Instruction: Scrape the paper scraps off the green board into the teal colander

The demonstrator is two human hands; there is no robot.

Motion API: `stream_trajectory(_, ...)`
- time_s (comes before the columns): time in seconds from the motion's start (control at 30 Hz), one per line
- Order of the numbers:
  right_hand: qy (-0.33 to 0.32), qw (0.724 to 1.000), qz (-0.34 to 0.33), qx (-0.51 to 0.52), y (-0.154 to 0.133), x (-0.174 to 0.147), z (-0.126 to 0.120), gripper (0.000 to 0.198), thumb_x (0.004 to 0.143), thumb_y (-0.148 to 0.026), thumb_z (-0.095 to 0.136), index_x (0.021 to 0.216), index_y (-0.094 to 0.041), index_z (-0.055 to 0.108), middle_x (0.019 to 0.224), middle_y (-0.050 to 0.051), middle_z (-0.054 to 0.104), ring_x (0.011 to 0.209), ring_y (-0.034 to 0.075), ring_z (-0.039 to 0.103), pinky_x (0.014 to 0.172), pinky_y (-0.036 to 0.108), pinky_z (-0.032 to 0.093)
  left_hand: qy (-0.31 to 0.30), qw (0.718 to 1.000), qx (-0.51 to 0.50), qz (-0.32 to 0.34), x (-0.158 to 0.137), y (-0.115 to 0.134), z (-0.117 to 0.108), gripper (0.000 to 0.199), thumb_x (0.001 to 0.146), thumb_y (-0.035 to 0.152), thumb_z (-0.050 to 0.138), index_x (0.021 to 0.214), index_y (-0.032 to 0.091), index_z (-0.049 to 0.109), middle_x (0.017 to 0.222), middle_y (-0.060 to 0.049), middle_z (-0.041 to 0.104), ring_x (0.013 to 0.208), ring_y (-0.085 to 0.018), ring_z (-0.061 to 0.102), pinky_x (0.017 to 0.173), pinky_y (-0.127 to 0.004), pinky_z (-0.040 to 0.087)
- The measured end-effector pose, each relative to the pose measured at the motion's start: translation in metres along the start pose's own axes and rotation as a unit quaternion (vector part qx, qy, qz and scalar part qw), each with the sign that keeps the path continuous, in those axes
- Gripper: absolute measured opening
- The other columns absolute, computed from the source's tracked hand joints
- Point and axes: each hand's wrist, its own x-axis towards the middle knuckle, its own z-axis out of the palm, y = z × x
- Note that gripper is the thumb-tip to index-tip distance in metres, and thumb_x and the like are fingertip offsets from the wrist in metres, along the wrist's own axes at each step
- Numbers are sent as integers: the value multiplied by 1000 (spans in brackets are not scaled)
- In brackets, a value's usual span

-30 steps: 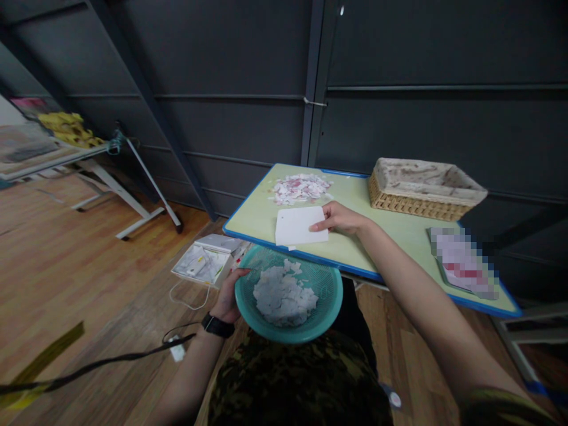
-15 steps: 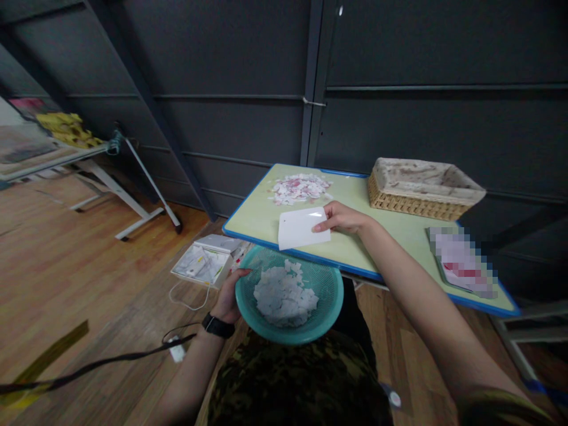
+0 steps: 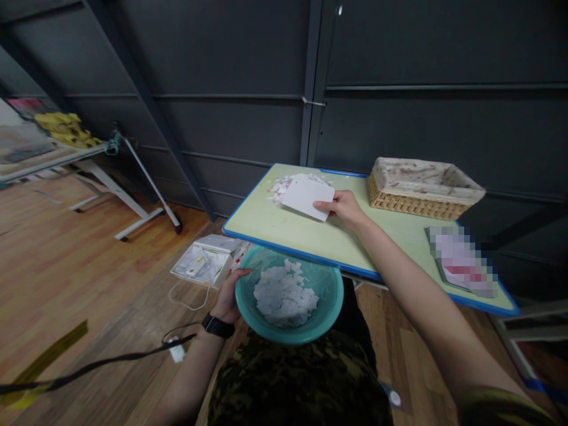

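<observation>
My left hand (image 3: 229, 296) grips the left rim of a teal plastic mesh basket (image 3: 328, 307) at the table's front edge. Inside the basket lies a heap of small white paper scraps (image 3: 284, 296). My right hand (image 3: 346, 208) pinches the right end of a flat white card-like sheet (image 3: 308, 195) with a small hole near one corner. The sheet is tilted and covers part of a pile of white and pinkish paper scraps (image 3: 280, 188) on the table. Whether it touches the pile I cannot tell.
The yellow-green table (image 3: 266, 228) has a blue edge. On it stand a lined wicker basket (image 3: 412, 204) and, at right, a blurred flat item (image 3: 461, 263). An open white box (image 3: 199, 263) sits low at left, near a dark cable (image 3: 128, 357). Dark panels (image 3: 231, 59) rise behind.
My right hand has carried the white sheet away from the table's front edge, back over the scrap pile. My left hand and the teal basket have stayed in place.
</observation>
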Motion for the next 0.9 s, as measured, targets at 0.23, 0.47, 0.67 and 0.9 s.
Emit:
stream_trajectory(0.23,6,990,-73,-119,5,7,-8,42,52,-48,80,68,-10,72,66,4,63,63,16,53,56,28,39,-8,1000,-2,9,-1,-1,0,11,77,20,62,78,13,71,68,-8,77,57,-22,71,60,-32,57)
stream_trajectory(0.47,28,974,-55,-219,5,15,-27,38,47,-46,77,59,-10,69,55,-1,50,57,13,43,54,27,31,1,1000,-4,-2,-1,0,1,14,77,18,61,85,13,71,70,-7,78,56,-22,71,57,-33,56)
stream_trajectory(0.67,63,979,-37,-188,1,14,-32,38,46,-44,78,61,-10,69,57,0,53,54,11,42,49,25,28,-7,1000,-7,1,-1,1,2,10,76,18,62,80,13,70,67,-7,77,46,-19,66,51,-31,54)
stream_trajectory(0.9,45,976,-17,-210,0,17,-40,37,44,-40,79,63,-10,71,55,0,53,55,13,44,49,26,32,-4,1000,-6,3,-1,0,1,12,76,18,62,81,13,71,68,-7,77,51,-21,69,53,-31,55)
